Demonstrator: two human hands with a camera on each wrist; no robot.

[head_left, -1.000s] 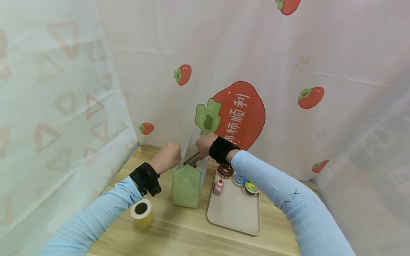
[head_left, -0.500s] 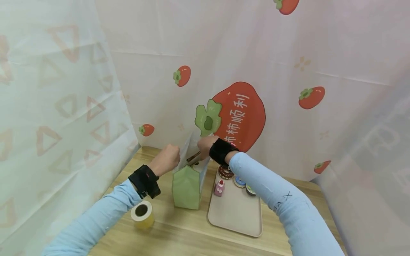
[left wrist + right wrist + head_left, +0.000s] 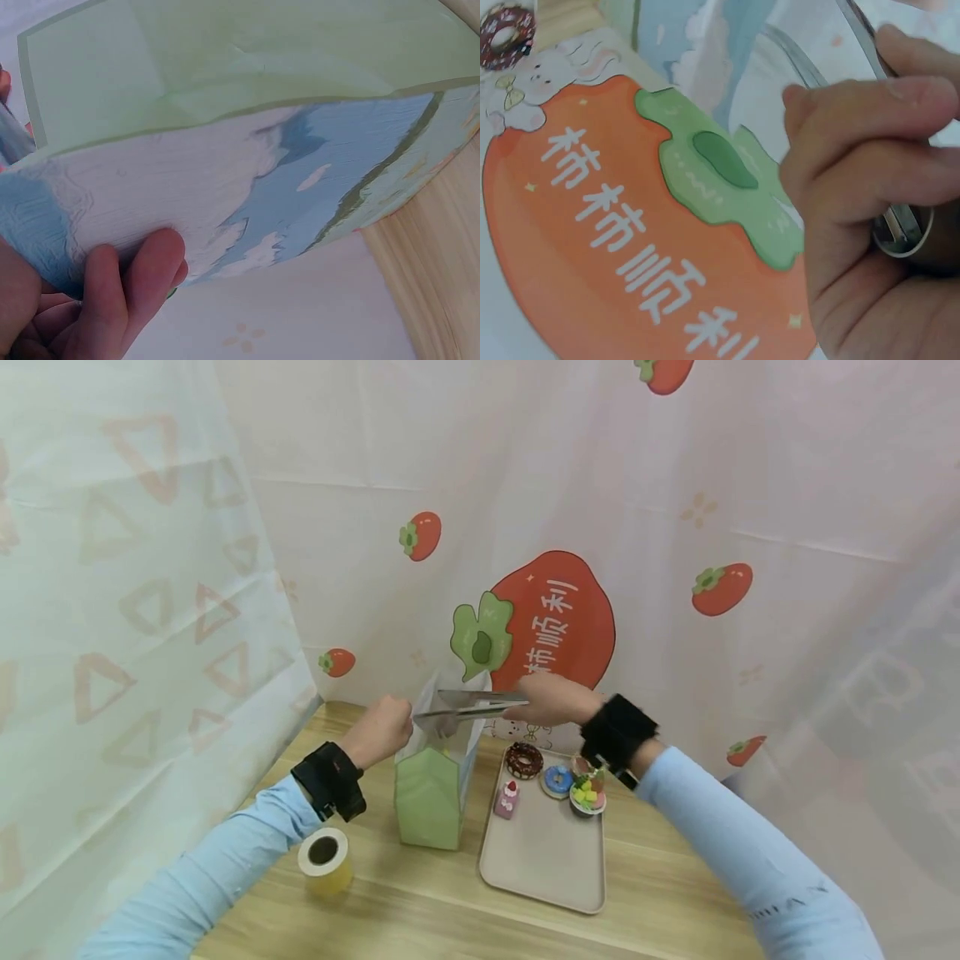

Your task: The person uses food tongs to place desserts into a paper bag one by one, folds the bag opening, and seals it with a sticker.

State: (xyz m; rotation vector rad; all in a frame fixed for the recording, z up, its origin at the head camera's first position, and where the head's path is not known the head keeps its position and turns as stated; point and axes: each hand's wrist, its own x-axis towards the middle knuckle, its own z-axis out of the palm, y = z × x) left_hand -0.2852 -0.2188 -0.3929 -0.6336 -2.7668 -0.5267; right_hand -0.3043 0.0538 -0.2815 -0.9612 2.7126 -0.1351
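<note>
My left hand [image 3: 378, 727] grips the left rim of a standing paper bag [image 3: 429, 800]. Green sides and a printed blue-and-white panel show on the bag [image 3: 262, 67] in the left wrist view, where the fingers [image 3: 154, 262] lie against the panel. Metal tongs [image 3: 480, 700] are in my right hand [image 3: 555, 700], held level over the bag's raised mouth. Their two arms stand apart, tips pointing left, and I see nothing between them. In the right wrist view curled fingers [image 3: 877, 165] wrap the tongs' handle end. The inside of the bag is mostly hidden.
Right of the bag lies a beige tray [image 3: 536, 860] bearing a chocolate doughnut [image 3: 523, 761], a blue doughnut [image 3: 557, 782], a pink cake piece [image 3: 507, 800] and a topped cup [image 3: 587, 797]. A yellow tape roll [image 3: 325, 860] stands front left. Printed curtains [image 3: 645, 468] enclose the table.
My right hand has drawn up and rightward from the bag's mouth, bringing the tongs out above it. The tongs have swung nearly level. My left hand stays at the rim.
</note>
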